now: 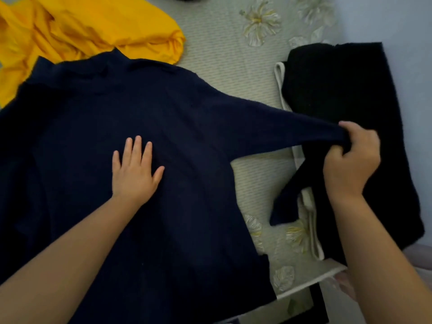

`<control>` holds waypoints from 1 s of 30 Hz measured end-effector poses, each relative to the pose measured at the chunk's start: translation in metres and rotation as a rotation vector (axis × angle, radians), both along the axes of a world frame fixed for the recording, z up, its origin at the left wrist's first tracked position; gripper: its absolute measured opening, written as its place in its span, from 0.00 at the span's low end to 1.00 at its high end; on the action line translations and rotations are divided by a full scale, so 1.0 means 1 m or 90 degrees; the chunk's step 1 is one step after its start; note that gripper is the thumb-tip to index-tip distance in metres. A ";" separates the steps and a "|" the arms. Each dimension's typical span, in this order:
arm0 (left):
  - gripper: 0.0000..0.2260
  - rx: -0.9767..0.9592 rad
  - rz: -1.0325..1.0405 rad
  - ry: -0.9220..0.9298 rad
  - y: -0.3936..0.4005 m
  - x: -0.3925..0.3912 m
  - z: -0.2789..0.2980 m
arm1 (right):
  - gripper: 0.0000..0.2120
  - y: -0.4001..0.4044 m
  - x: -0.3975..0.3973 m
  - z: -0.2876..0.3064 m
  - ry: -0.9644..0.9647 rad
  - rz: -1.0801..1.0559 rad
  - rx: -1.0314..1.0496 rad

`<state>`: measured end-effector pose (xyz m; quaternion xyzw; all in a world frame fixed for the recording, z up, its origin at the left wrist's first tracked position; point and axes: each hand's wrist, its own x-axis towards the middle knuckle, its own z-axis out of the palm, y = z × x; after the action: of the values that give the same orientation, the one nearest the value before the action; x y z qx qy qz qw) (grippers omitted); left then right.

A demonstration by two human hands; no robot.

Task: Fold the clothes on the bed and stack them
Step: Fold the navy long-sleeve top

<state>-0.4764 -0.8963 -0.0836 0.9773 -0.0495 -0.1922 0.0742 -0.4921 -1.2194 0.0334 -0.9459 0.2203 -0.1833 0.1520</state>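
Note:
A navy blue sweater (pixel 98 127) lies spread flat across the bed, collar at the far side. My left hand (pixel 134 170) presses flat on the middle of its body, fingers straight. My right hand (pixel 350 160) grips the sweater's right sleeve (pixel 268 123) and holds it stretched out to the right, above the mattress; the cuff end hangs down below my hand. Under my right hand lies a folded black garment (pixel 339 90) on top of a folded white one (pixel 280 85).
A crumpled yellow garment (pixel 81 26) lies at the far left, partly under the sweater's collar. The pale green bed sheet (pixel 222 54) with flower prints shows between the sweater and the stack. A light wall (pixel 397 19) bounds the bed on the right.

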 end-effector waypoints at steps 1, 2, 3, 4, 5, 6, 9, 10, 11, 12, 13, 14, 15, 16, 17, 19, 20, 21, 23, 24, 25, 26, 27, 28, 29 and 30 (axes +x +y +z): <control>0.28 -0.008 -0.002 -0.010 -0.004 -0.002 0.003 | 0.18 -0.006 0.005 0.002 0.004 -0.020 -0.002; 0.28 -0.020 -0.002 -0.021 -0.007 -0.003 0.005 | 0.17 -0.009 0.007 -0.001 0.039 -0.035 -0.001; 0.27 -0.028 0.000 -0.024 -0.011 -0.005 0.007 | 0.17 -0.013 0.007 -0.008 0.100 -0.042 0.004; 0.27 -0.027 0.000 -0.018 -0.014 -0.008 0.007 | 0.17 -0.015 0.003 -0.017 0.164 -0.046 0.021; 0.27 -0.017 0.000 -0.005 -0.015 -0.011 0.007 | 0.18 -0.017 -0.001 -0.027 0.214 -0.052 0.058; 0.27 -0.004 0.000 0.010 -0.016 -0.013 0.007 | 0.19 -0.017 -0.003 -0.032 0.237 -0.064 0.114; 0.26 -0.003 0.009 0.028 -0.010 -0.017 0.007 | 0.20 -0.006 0.008 -0.030 0.157 -0.125 0.275; 0.26 -0.020 0.023 0.022 -0.006 -0.019 0.011 | 0.20 0.004 0.014 -0.025 0.114 -0.111 0.261; 0.25 -0.041 0.045 0.010 -0.001 -0.021 0.015 | 0.20 0.020 0.021 -0.018 0.066 -0.070 0.228; 0.25 -0.061 0.074 -0.007 0.005 -0.024 0.021 | 0.20 0.039 0.028 -0.011 0.009 0.001 0.197; 0.24 -0.079 0.106 -0.025 0.012 -0.027 0.028 | 0.19 0.062 0.033 -0.005 -0.048 0.094 0.163; 0.24 -0.093 0.141 -0.044 0.022 -0.032 0.035 | 0.19 0.086 0.036 -0.001 -0.090 0.201 0.120; 0.23 -0.105 0.179 -0.065 0.034 -0.037 0.042 | 0.18 0.110 0.036 -0.002 -0.122 0.312 0.066; 0.23 -0.115 0.219 -0.083 0.047 -0.044 0.048 | 0.17 0.134 0.035 -0.003 -0.140 0.414 0.013; 0.22 -0.120 0.258 -0.096 0.061 -0.052 0.053 | 0.16 0.156 0.029 -0.007 -0.125 0.523 -0.027; 0.21 -0.115 0.321 -0.108 0.089 -0.072 0.061 | 0.17 0.191 0.012 -0.022 0.109 0.779 -0.131; 0.21 -0.110 0.345 -0.107 0.101 -0.084 0.063 | 0.21 0.198 0.002 -0.034 0.307 0.866 -0.193; 0.20 -0.106 0.358 -0.106 0.110 -0.095 0.065 | 0.24 0.198 -0.009 -0.048 0.454 0.902 -0.239; 0.19 -0.105 0.354 -0.107 0.122 -0.113 0.065 | 0.26 0.191 -0.021 -0.065 0.593 0.905 -0.279; 0.18 -0.105 0.342 -0.107 0.125 -0.118 0.065 | 0.26 0.185 -0.025 -0.068 0.597 0.889 -0.260; 0.17 -0.103 0.323 -0.110 0.126 -0.120 0.064 | 0.26 0.179 -0.029 -0.068 0.576 0.878 -0.243; 0.16 -0.099 0.297 -0.123 0.125 -0.119 0.063 | 0.26 0.173 -0.030 -0.066 0.522 0.866 -0.241; 0.16 -0.092 0.265 -0.145 0.124 -0.116 0.062 | 0.26 0.165 -0.029 -0.066 0.438 0.847 -0.252; 0.14 -0.085 0.234 -0.167 0.123 -0.110 0.061 | 0.27 0.156 -0.026 -0.069 0.364 0.801 -0.251; 0.14 -0.078 0.208 -0.185 0.121 -0.101 0.059 | 0.28 0.150 -0.022 -0.068 0.345 0.744 -0.249; 0.14 -0.074 0.191 -0.192 0.119 -0.091 0.058 | 0.29 0.146 -0.016 -0.067 0.354 0.687 -0.256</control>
<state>-0.5676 -0.7772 -0.0255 0.9854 0.0750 -0.0273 0.1503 -0.5077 -1.0738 -0.0339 -0.9460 -0.2948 0.1335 -0.0202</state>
